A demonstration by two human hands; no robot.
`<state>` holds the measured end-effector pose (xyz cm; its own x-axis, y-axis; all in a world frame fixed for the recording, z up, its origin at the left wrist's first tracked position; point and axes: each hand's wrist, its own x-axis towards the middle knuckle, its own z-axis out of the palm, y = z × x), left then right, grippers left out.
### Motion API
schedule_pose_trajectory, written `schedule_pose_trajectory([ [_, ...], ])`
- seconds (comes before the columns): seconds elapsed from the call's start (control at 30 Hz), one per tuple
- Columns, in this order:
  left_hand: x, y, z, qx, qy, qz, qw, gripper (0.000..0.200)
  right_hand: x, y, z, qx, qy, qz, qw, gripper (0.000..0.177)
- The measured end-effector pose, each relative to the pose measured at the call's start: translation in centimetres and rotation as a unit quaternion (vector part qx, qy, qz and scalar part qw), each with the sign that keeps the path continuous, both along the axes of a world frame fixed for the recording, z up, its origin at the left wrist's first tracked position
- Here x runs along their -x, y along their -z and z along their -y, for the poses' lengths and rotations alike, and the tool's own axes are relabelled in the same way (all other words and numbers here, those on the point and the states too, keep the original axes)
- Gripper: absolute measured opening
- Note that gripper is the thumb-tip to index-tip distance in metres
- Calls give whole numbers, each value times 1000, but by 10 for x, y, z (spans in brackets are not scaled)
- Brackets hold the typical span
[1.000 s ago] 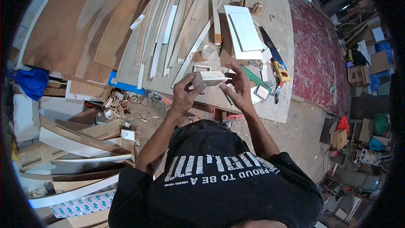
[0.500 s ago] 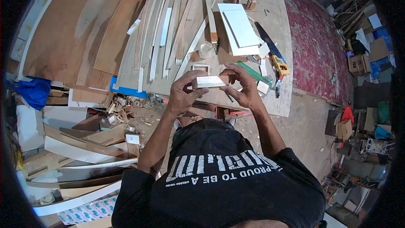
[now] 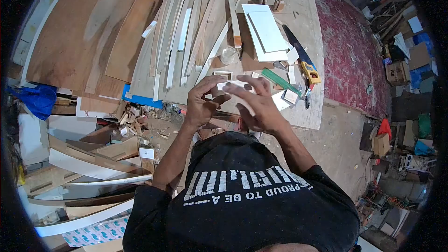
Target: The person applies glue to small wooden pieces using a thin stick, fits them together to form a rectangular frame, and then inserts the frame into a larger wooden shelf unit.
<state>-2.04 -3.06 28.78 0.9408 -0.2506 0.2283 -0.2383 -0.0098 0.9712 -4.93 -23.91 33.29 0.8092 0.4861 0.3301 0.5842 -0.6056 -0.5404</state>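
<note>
Left hand [image 3: 199, 102] is clamped on a small wooden block [image 3: 218, 91], its end caught between thumb and fingers. Right hand [image 3: 261, 105] has its fingers spread, the tips over the block's top and other end; whether they touch it I cannot tell. Just beyond the block, a small frame [image 3: 223, 73] rests on the desk [image 3: 303, 116].

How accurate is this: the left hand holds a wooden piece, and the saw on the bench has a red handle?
Only the colour is wrong: the head view shows the saw with a yellow handle. The left hand holds a wooden piece.
</note>
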Motion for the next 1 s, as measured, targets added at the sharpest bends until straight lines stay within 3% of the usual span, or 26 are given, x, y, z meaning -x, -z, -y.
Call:
schedule_pose_trajectory([
  [0.07,-1,1,2,30,-12,31,999,49,0,13,-6,27,-36,35,998,74],
  [0.2,3,-7,-2,33,-10,3,999,47,0,11,-4,46,-7,51,998,76],
  [0.3,5,-8,-2,44,-27,-92,994,42,0,12,6,84,8,73,994,77],
  [0.4,1,3,-2,56,-19,2,998,38,1,12,14,68,23,85,994,69],
  [0.5,3,-5,0,86,-14,-52,995,34,1,15,27,94,42,99,990,73],
  [0.77,-5,-4,-1,121,-7,-106,987,39,-3,7,53,46,124,95,987,58],
  [0.8,-7,-2,0,120,-3,-102,987,39,-5,9,48,-129,133,-4,983,63],
  [0.83,-8,0,1,163,7,-136,977,40,-8,10,42,-299,135,-102,939,68],
  [0.87,-10,2,1,204,17,-169,964,41,-12,8,37,-302,143,-99,937,77],
  [1.0,-17,10,12,290,35,-231,928,44,-32,21,17,-316,102,-75,940,77],
])
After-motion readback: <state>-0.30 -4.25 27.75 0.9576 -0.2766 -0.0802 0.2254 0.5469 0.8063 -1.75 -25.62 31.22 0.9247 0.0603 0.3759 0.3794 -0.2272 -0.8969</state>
